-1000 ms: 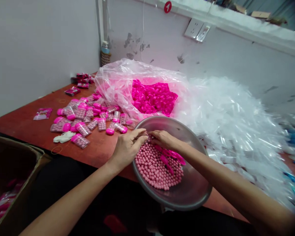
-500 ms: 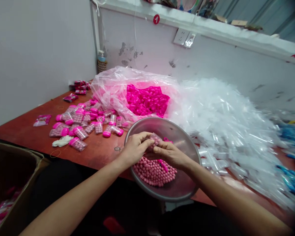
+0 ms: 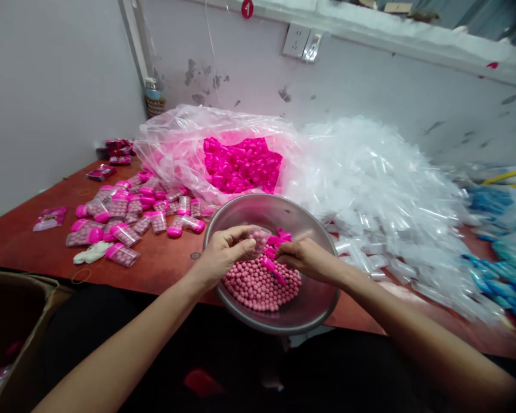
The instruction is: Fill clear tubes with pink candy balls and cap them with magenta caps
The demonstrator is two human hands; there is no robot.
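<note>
As seen in the head view, gripped a bead-filled clear bottle [image 3: 258,238] between thumb and fingers of the left hand [image 3: 223,252], over loose pink beads [image 3: 262,289] in the metal bowl [image 3: 312,301]. Held the right hand [image 3: 308,259], fingers bent, beside pink plastic pieces [image 3: 279,237] in that bowl; could not tell if gripping one. Saw pink-capped bottles [image 3: 124,234] scattered left on the red table [image 3: 163,267], a plastic bag [image 3: 167,149] of pink caps [image 3: 241,164] behind, clear tubes [image 3: 382,183] heaped right.

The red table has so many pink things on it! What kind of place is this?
Probably a small packing workshop: there's a metal bowl of pink beads, a heap of clear plastic pieces, and many pink-capped containers.
</note>
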